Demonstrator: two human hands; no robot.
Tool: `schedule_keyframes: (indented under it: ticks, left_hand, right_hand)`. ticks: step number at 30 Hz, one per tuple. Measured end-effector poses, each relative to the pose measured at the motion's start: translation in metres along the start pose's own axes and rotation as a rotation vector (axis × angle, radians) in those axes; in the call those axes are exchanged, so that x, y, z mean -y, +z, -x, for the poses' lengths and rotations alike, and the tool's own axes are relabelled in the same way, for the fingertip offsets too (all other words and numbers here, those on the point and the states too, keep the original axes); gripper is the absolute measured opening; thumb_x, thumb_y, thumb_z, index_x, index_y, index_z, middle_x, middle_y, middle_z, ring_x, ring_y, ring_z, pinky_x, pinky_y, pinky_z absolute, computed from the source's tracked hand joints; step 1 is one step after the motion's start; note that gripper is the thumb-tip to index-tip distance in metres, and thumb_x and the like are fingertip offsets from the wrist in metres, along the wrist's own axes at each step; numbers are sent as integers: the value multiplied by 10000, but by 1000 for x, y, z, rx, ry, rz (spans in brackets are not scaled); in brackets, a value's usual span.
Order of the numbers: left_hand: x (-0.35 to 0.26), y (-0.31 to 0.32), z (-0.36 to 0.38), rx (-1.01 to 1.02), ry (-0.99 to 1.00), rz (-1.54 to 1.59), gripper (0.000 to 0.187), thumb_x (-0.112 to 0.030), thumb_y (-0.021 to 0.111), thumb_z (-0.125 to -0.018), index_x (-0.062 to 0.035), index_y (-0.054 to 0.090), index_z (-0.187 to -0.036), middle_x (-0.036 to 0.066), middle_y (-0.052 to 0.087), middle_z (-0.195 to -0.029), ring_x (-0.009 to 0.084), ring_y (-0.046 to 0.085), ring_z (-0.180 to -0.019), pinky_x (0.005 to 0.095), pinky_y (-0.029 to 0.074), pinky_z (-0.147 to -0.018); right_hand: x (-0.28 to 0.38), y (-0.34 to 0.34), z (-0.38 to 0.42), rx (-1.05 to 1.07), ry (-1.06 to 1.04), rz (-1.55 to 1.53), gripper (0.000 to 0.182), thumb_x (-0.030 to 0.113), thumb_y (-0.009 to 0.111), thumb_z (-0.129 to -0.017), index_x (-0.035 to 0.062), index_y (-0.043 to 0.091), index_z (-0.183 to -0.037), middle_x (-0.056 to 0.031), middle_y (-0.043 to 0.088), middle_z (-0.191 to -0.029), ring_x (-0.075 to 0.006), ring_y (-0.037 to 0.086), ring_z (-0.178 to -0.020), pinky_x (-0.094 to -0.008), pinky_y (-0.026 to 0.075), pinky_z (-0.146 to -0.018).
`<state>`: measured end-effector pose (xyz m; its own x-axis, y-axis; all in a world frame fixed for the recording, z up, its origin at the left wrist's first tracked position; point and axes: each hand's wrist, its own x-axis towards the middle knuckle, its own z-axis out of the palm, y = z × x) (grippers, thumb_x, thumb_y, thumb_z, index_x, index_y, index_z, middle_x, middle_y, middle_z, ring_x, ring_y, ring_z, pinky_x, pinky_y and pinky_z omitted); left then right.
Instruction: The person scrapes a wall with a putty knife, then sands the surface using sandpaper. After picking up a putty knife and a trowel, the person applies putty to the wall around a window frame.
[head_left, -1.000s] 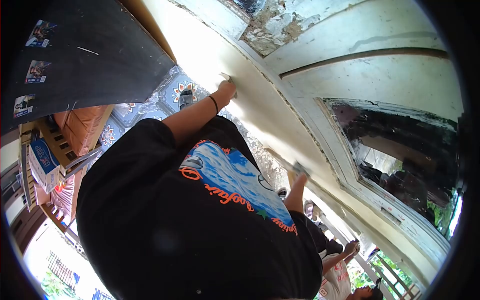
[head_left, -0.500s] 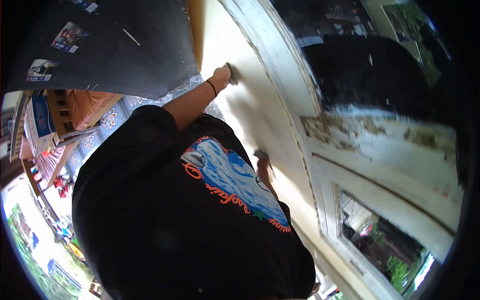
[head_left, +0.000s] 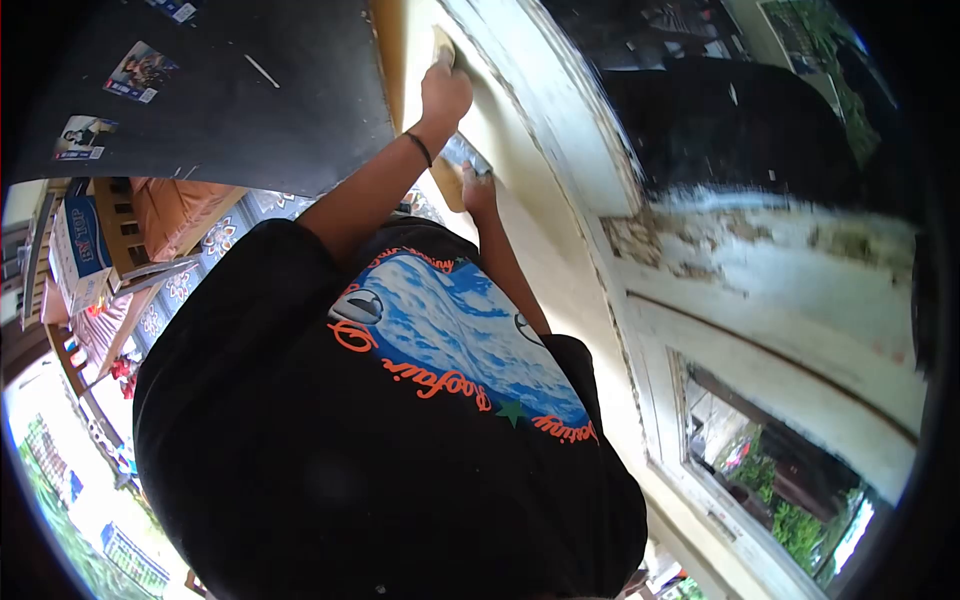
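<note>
My left hand (head_left: 446,95), with a dark band at the wrist, is closed around a putty knife, whose tan handle end (head_left: 443,47) sticks out above the fist. Just below it, my right hand (head_left: 479,190) is closed on a second putty knife, with a tan piece (head_left: 449,186) beside the fingers. A grey metal blade (head_left: 465,154) shows between the hands; I cannot tell which knife it belongs to. Both hands are in front of the cream wall (head_left: 545,235).
A weathered white frame (head_left: 590,150) with glass panes borders the wall on the right. To the left, a black panel (head_left: 270,120) bears several stickers. Beyond it are a blue and white box (head_left: 83,240), an orange-brown cushion (head_left: 180,215) and a patterned tile floor (head_left: 222,238).
My left hand has moved slightly up and turned, bringing the tan handle end into view. My right hand has risen from low on the wall to just below the left.
</note>
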<state>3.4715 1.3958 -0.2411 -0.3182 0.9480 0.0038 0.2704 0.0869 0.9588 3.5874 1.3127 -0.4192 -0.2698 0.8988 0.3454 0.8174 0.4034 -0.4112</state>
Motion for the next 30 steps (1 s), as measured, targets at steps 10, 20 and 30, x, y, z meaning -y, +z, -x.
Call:
schedule_keyframes:
  ticks: [10,20,30]
  left_hand:
    - [164,84,61,464,-804,398,206,-67,418,-747,21,509,-910,119,524,-805,183,528,-662,305,448,-524]
    - [185,119,131,790,-1105,438,294,30,360,-761,-59,438,-1030,127,518,-966,269,546,-848,462,466,-692]
    - [162,71,50,537,-843,594,207,-90,362,-820,-5,460,-982,145,518,-894,265,533,-745,439,471,-564]
  right_hand:
    - [-57,-61,256,299,563,-28,325,255,359,-851,70,469,-1094,-192,513,-1026,-346,507,-904,-410,414,-769]
    - [-74,-212,489,667,1387,471,296,226,358,-791,118,544,-994,-195,566,-869,-340,551,-802,-403,434,-725]
    - [-118,0,378,236,673,67,286,104,329,-759,15,576,-872,-203,581,-771,-314,578,-733,-408,451,-688]
